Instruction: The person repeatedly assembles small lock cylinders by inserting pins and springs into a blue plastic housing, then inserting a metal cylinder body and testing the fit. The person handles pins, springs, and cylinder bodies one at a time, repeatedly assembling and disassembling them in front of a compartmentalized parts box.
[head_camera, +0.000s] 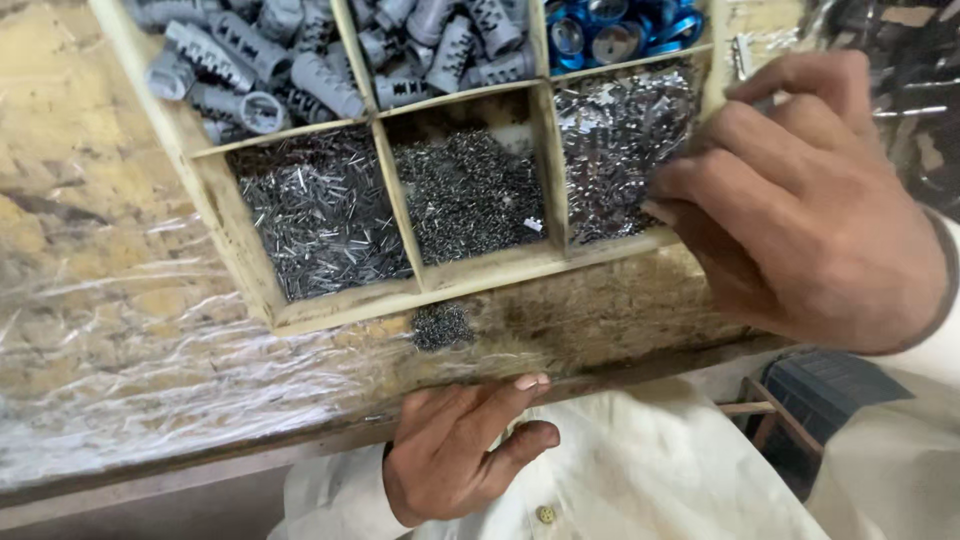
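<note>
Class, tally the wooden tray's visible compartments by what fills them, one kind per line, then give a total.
Grey ribbed plastic plugs: 2
Blue metal rings: 1
Thin dark metal pins: 1
Tiny dark metal bits: 1
Shiny silver metal clips: 1
Total: 6 compartments

No labels, signs or screens show; the one wrapping is a clear, crinkled plastic sheet (130, 340) lying over the worktop (620, 310).

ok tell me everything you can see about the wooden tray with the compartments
The wooden tray is a pale, worn, grimy box split by thin wooden dividers, lying tilted on the plastic-covered bench. Its front row holds thin metal pins, finer dark bits and shiny metal clips; behind are grey plastic plugs and blue rings. The right hand reaches its fingertips to the clip compartment.
</note>
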